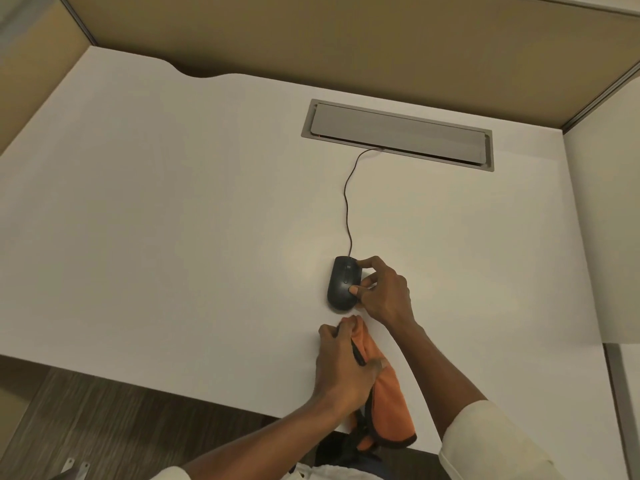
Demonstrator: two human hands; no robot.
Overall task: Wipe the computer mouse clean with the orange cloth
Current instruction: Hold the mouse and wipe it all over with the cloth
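Note:
A black wired computer mouse (340, 284) lies flat on the white desk (173, 220). My right hand (382, 292) grips it from its right side, thumb on its top and fingers curled round its front. Just in front of the mouse, my left hand (343, 362) is closed on a bunched orange cloth (391, 407) with a dark hem. The cloth trails back over the desk's near edge. Cloth and mouse are a small gap apart.
The mouse's thin black cable (347, 202) runs back into a grey cable hatch (398, 135) set in the desk. Beige partition walls (311, 36) enclose the back and sides. Wood-grain floor (104, 427) shows below the near edge.

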